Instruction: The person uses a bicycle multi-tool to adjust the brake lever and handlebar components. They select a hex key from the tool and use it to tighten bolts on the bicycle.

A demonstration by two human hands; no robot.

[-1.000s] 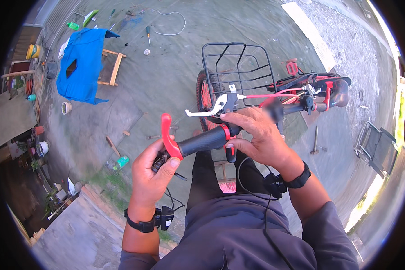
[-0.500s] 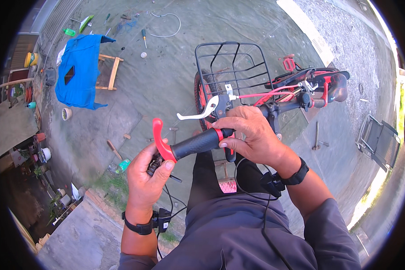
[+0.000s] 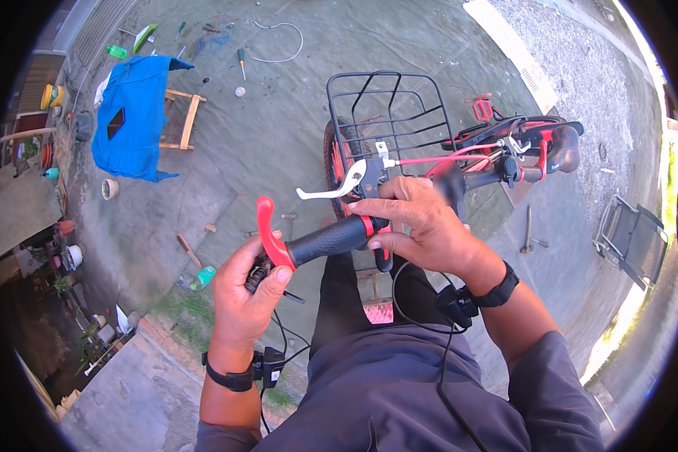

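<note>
A black handlebar grip (image 3: 331, 239) with a red clamp ring slants across the middle, and a curved red bar end (image 3: 270, 233) sticks up from its outer tip. My left hand (image 3: 241, 290) is closed around the base of the bar end. A dark ribbed piece (image 3: 258, 273) shows between its thumb and fingers, with a thin dark rod (image 3: 294, 298) poking out below; their kind is unclear. My right hand (image 3: 422, 226) pinches the inner end of the grip at the red ring. Just beyond it sits a white brake lever (image 3: 339, 184).
The bicycle's black wire basket (image 3: 388, 113) stands ahead, its saddle (image 3: 565, 147) to the right. A blue cloth (image 3: 132, 120) covers a wooden stool at the left. On the ground lie a screwdriver (image 3: 242, 64), a hammer (image 3: 528, 230) and a folding chair (image 3: 633, 241).
Both hands keep their hold on the grip and bar end. My right index fingertip has shifted slightly left along the grip; the view has moved a little.
</note>
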